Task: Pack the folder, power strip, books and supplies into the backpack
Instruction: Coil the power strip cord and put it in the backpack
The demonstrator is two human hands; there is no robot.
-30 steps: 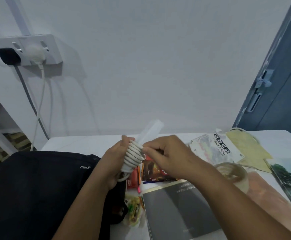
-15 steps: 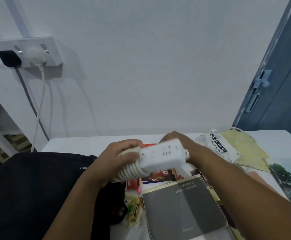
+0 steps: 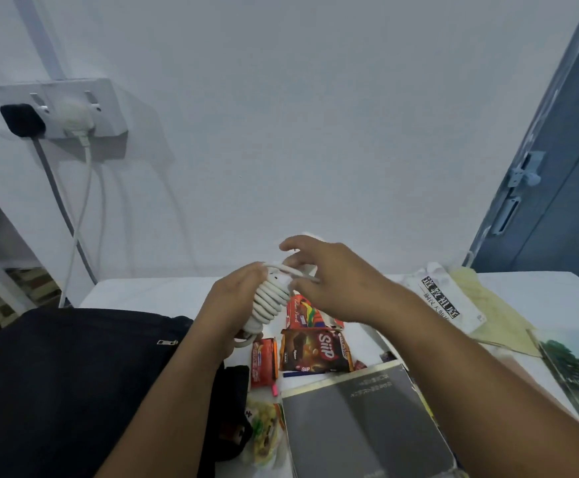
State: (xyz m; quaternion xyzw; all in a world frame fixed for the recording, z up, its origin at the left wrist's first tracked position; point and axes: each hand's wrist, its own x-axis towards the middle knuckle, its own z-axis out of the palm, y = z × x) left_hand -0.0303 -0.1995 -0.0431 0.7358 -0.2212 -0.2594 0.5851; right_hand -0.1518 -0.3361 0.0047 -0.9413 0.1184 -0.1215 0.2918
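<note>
A white power strip (image 3: pixel 270 300) with its cord coiled round it is held above the table. My left hand (image 3: pixel 238 298) grips its lower end. My right hand (image 3: pixel 329 281) pinches a strand of the white cord (image 3: pixel 298 272) at the top of the coil, and most of the strip's body is hidden behind it. The black backpack (image 3: pixel 74 384) lies at the left of the table. A dark grey book (image 3: pixel 360 426) lies in front of me. A pale yellow folder (image 3: pixel 488 305) lies at the right, under a white printed booklet (image 3: pixel 443 301).
Snack packets (image 3: pixel 315 350) and a small red packet (image 3: pixel 263 360) lie between backpack and book. A picture book (image 3: pixel 577 370) sits at the right edge. A wall socket (image 3: pixel 64 108) with two plugs is at upper left, and a blue door (image 3: pixel 557 167) at right.
The power strip has turned from lying sideways with its sockets toward me to standing on end. My right hand has come over its top and taken hold of the cord.
</note>
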